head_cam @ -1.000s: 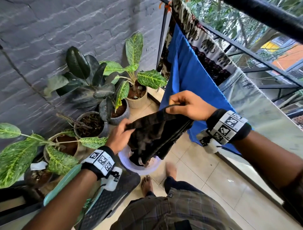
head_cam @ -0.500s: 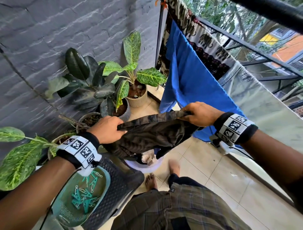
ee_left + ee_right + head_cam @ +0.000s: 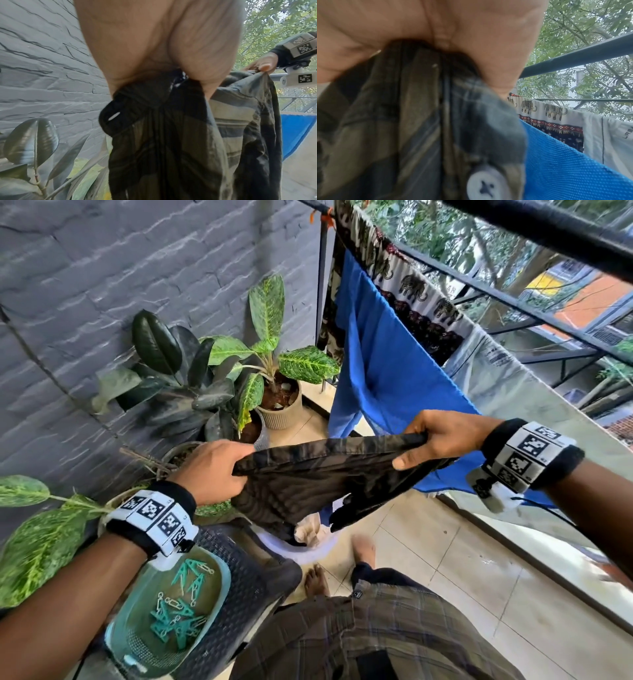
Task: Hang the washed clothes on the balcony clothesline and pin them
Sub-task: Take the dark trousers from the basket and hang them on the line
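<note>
Both hands — left hand (image 3: 209,470), right hand (image 3: 442,436) — clench the dark plaid shirt (image 3: 322,474) taut; next, likely, lift it over the clothesline (image 3: 428,285).

A grey stone-textured wall (image 3: 102,285) backs a row of potted plants (image 3: 267,364) on the pale tiled floor (image 3: 445,570). Beyond the dark metal railing (image 3: 513,299), daylit green trees (image 3: 590,33).

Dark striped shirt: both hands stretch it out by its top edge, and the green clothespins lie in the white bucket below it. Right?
Not quite. The left hand and right hand do stretch the dark striped shirt, but the green clothespins lie in the teal basket, as the head view shows.
</note>
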Demonstrator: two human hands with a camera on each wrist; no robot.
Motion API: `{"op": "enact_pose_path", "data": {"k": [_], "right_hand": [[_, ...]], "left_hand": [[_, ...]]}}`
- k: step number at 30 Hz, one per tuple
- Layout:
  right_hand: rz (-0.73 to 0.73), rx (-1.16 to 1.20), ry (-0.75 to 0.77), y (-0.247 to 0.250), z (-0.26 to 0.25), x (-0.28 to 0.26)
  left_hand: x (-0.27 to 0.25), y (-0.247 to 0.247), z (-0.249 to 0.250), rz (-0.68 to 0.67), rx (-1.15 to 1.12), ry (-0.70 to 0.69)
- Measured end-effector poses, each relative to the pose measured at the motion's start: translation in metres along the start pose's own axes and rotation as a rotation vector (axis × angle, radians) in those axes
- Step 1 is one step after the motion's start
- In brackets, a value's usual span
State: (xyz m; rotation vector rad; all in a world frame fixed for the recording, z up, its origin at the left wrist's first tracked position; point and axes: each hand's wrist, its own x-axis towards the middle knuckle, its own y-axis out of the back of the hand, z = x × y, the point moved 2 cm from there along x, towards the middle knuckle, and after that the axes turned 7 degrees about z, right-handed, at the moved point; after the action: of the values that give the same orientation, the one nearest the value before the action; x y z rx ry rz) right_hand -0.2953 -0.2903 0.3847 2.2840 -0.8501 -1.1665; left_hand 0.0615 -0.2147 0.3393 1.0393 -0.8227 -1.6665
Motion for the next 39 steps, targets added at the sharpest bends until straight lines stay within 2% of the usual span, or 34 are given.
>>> {"op": "enact_pose_path", "data": {"k": [3,6,8,11,16,19,21,23,25,27,30,32,37,39], "right_hand": [[-0.017,-0.118,-0.043,-0.002,0.011,-0.009],[0.134,-0.178,-0.044,-0.001,0.025,-0.020],[0.194,-0.155,-0.030,-0.002,0.037,-0.031],[0.237,-0.001,-0.070,-0.008,0.052,-0.056],[0.374,0.116,-0.122,-0.032,0.085,-0.097],[0.365,0.068,-0.108,-0.049,0.104,-0.118],[0.382,0.001,-0.120,-0.059,0.116,-0.134],[0.363,-0.011,-0.153,-0.068,0.127,-0.150],[0.283,-0.040,-0.217,-0.076,0.139,-0.166],[0.219,-0.129,-0.297,-0.087,0.153,-0.181],[0.274,-0.166,-0.390,-0.104,0.179,-0.215],[0.317,-0.094,-0.400,-0.119,0.197,-0.235],[0.468,0.187,-0.369,-0.150,0.237,-0.302],[0.495,0.286,-0.387,-0.163,0.252,-0.328]], "left_hand": [[0.001,-0.002,0.010,-0.024,-0.064,-0.067],[-0.001,-0.001,0.024,-0.013,-0.195,-0.019],[-0.002,-0.001,0.036,-0.015,-0.226,-0.044],[0.000,-0.006,0.053,-0.048,-0.170,-0.167],[0.011,-0.030,0.078,-0.319,0.053,-0.226],[0.021,-0.043,0.096,-0.334,0.086,-0.195],[0.027,-0.051,0.110,-0.330,0.058,-0.222],[0.026,-0.059,0.120,-0.396,0.002,-0.219],[0.023,-0.068,0.131,-0.450,-0.030,-0.228],[0.017,-0.076,0.145,-0.469,-0.008,-0.282],[0.005,-0.092,0.183,-0.493,0.088,-0.398],[0.001,-0.104,0.202,-0.463,0.175,-0.459],[-0.018,-0.131,0.254,-0.458,0.383,-0.509],[-0.027,-0.141,0.275,-0.455,0.395,-0.542]]}}
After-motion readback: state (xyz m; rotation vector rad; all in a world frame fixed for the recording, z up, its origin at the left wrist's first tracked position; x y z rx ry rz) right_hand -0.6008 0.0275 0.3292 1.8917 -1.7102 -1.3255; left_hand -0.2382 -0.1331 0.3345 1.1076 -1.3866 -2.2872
